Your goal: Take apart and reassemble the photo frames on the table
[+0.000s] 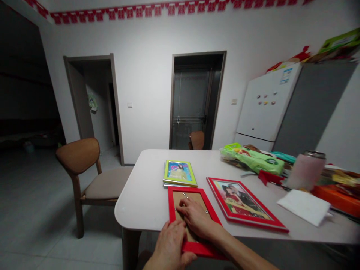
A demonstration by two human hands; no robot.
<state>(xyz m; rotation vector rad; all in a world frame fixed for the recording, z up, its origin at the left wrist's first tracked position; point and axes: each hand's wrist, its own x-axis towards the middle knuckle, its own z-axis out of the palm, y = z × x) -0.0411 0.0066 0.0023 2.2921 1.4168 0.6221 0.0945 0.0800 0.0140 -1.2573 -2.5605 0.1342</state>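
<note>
A red picture frame (pixel 172 210) lies face down at the near edge of the white table (pixel 140 202), its brown backing board up. My left hand (pixel 170 243) rests on the frame's near left part, fingers curled over the board and rim. My right hand (pixel 195 217) lies on the backing board with fingers spread flat, its fingertips by a small metal clip (pixel 185 195). A second red frame (pixel 244 204) lies face up to the right, with a picture in it. A green-yellow frame (pixel 180 173) sits on a small stack further back.
A white folded cloth (pixel 305 206), a pink cup with a metal lid (pixel 306 169), green packets (pixel 253 157) and an orange box (pixel 337 198) crowd the table's right side. A wooden chair (pixel 90 176) stands left. A fridge (pixel 270 108) and two dark doorways are behind.
</note>
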